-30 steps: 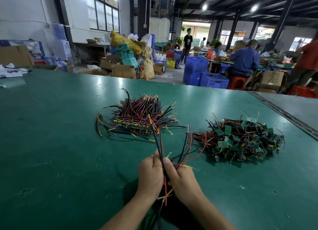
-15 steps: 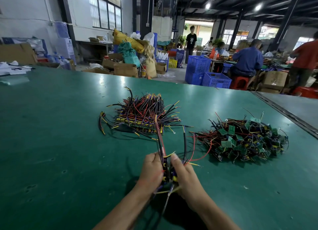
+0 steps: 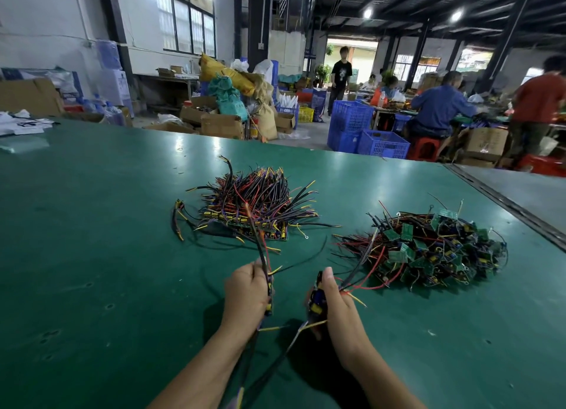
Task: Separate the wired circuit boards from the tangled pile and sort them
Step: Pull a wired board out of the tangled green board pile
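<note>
On the green table (image 3: 92,224) lie two heaps. A sorted stack of wired boards (image 3: 248,206) sits in the middle, its black, red and yellow wires fanned out. To its right is the tangled pile (image 3: 428,249) of small green boards and wires. My left hand (image 3: 245,295) grips one wired board (image 3: 269,289) edge-on, wires rising toward the stack. My right hand (image 3: 333,301) grips a second wired board (image 3: 317,298) with yellow parts, its red and black wires trailing toward the tangled pile. The two hands are apart, each above the table's near part.
A seam (image 3: 502,206) in the table runs diagonally at the right. Papers (image 3: 21,123) lie at the far left edge. Beyond the table are cardboard boxes (image 3: 220,123), blue crates (image 3: 382,143) and several people at other benches.
My hands were pressed together around one bundle of boards and wires. They have now pulled apart sideways, each taking one board with its wires.
</note>
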`<state>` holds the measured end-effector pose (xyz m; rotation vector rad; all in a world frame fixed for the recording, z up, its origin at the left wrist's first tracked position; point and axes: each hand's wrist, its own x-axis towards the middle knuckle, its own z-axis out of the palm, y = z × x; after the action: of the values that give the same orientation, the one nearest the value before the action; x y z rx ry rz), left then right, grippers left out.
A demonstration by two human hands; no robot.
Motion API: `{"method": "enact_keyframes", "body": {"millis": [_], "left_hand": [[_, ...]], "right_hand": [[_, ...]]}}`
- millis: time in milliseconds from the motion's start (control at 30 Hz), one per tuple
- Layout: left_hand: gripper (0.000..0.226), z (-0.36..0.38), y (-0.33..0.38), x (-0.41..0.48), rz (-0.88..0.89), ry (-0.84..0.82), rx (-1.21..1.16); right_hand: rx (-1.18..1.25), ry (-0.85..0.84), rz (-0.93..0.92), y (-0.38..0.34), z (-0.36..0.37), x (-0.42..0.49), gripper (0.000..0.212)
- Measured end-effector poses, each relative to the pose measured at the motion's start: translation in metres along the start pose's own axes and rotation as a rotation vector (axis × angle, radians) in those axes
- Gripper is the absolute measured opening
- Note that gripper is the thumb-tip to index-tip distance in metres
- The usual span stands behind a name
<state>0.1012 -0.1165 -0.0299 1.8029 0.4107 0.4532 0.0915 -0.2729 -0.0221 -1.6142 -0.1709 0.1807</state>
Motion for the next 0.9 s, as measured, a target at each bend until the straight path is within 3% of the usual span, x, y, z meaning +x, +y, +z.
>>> {"method": "enact_keyframes", "body": {"millis": [133,300,433,600,733,900], "left_hand": [[0.046,-0.013,0.0,0.004,0.137,0.15,0.457],[0.037,-0.016,-0.001,0.006,0.122,0.182,0.553],[0.014,-0.017,0.003,0.003,0.298,0.207,0.316],[0.005,-0.014,0.022,-0.018,0.556,0.07,0.024],[0.018,-0.01,0.028,-0.031,0.52,-0.2,-0.014],[0.008,-0.011,0.029,-0.026,0.156,-0.38,-0.203]], "right_hand": [[0.084,-0.076,0.017,0.006,-0.001,0.005,0.049],[0.314,-0.009,0.158,0.011,-0.001,0.01,0.022],[0.354,0.019,0.117,0.01,-0.003,0.013,0.011],[0.363,-0.17,0.002,0.006,-0.007,0.009,0.018],[0.318,-0.257,-0.007,0.004,-0.008,0.007,0.04],[0.366,-0.305,0.017,0.002,-0.01,0.006,0.032]]}}
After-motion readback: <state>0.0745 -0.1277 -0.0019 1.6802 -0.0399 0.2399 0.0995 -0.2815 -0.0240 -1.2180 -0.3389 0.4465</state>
